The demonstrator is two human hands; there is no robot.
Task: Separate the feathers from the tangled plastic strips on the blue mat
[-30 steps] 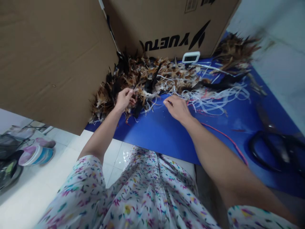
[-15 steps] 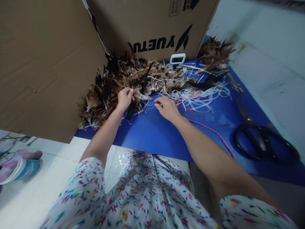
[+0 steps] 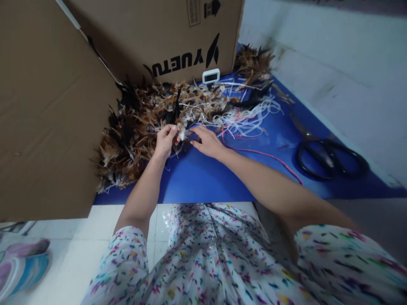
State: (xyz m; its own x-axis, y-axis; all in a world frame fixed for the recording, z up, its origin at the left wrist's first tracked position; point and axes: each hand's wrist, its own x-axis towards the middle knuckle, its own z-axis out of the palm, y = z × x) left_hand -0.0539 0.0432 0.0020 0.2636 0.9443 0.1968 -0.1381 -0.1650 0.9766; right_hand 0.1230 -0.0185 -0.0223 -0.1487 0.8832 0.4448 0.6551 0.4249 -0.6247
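A long heap of brown, cream and black feathers lies along the back of the blue table. My left hand pinches a small pale feather tuft at the heap's front edge. Just right of that tuft is my right hand, its thumb and forefinger apart and nothing visible between them. White strings lie tangled to the right of the heap. A red cord runs from them toward the right front.
Large black-handled scissors lie on the right. A small white display device stands before the cardboard box. Another feather bunch is at the back right. A cardboard flap rises on the left, with a bucket below.
The view has turned, shifting the table contents leftward. My right hand has opened its fingers beside the tuft; my left hand keeps its pinch.
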